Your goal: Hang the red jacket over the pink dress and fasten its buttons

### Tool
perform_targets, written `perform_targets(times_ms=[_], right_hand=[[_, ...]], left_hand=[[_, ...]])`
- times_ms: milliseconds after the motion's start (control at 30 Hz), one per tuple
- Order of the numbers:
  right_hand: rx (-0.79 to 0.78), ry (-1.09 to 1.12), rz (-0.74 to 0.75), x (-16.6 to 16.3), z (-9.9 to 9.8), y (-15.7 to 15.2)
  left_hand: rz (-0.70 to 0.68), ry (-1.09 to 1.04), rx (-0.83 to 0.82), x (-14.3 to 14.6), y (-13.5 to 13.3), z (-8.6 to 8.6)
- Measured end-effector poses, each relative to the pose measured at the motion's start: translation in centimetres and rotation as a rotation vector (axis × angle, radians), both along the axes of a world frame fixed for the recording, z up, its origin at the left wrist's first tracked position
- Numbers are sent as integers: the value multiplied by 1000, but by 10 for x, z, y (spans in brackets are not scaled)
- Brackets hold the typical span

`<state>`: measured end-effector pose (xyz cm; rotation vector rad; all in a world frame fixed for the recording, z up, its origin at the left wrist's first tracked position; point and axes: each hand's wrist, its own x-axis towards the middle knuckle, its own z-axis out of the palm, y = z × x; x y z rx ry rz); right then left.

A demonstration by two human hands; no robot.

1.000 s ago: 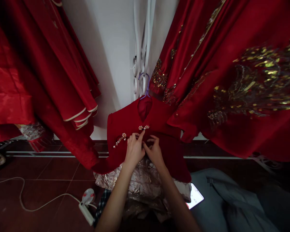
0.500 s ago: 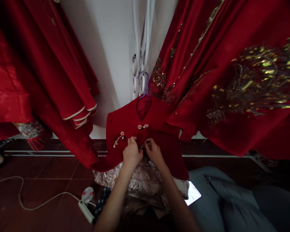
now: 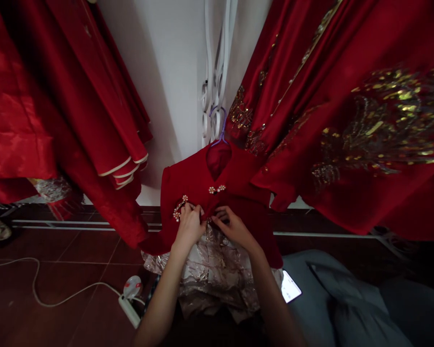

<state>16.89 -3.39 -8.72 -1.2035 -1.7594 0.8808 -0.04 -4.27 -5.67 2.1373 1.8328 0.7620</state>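
Note:
A short red jacket (image 3: 188,178) hangs on a purple hanger (image 3: 223,129) in front of me. A pearl-and-flower clasp (image 3: 217,190) spans its chest, and a beaded brooch (image 3: 180,208) sits on its left side. My left hand (image 3: 190,222) grips the front edge below the clasp, close to the brooch, fingers bent. Opposite it, my right hand (image 3: 235,226) pinches the other front edge. Between the fingertips a small clasp partly shows; which hand holds it I cannot tell. Shiny pinkish-beige pleated fabric (image 3: 220,270) lies under the jacket and my forearms.
Red garments (image 3: 115,111) hang at left, and sequinned red ones (image 3: 347,193) at right. White hangers (image 3: 222,58) dangle by the wall. A power strip (image 3: 128,311) with a cord lies on the tiled floor. A lit phone (image 3: 290,287) rests beside grey-blue cloth (image 3: 321,289).
My left hand has shifted left toward the brooch, and my hands are farther apart. The jacket front has parted lower down, showing more of the beige fabric. The view has shifted slightly.

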Motion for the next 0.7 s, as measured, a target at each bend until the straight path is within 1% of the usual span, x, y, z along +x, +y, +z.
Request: perform_targets(times_ms=[67,133,200,267,333,400,467,533,600,633,700], right_hand=[[-1,-16,52,3,0,-2],[13,-58,56,2,-3,-2],[57,-110,-12,-4,-6,-2],[119,-125,-102,-12,-9,-1],[165,-78,-160,-20,-9,0],[187,12,-204,-20,-4,1],[215,103,-283,-12,7,0],[259,169,-386,4,23,-3],[291,196,-444,20,44,-10],[290,210,-442,27,55,-16],[278,221,-386,34,75,-31]], left_hand=[[32,-39,-23,-7,1,1],[56,-128,-30,-13,2,1],[27,-243,7,-18,3,3],[-35,-356,61,-19,2,6],[-53,-478,117,-17,-2,11],[-19,-614,170,-12,-8,19],[10,-737,199,-6,-14,26],[-1,-797,183,3,-19,26],[-71,-770,120,13,-19,16],[-120,-734,76,19,-17,7],[-219,-658,-13,31,-12,-15]])
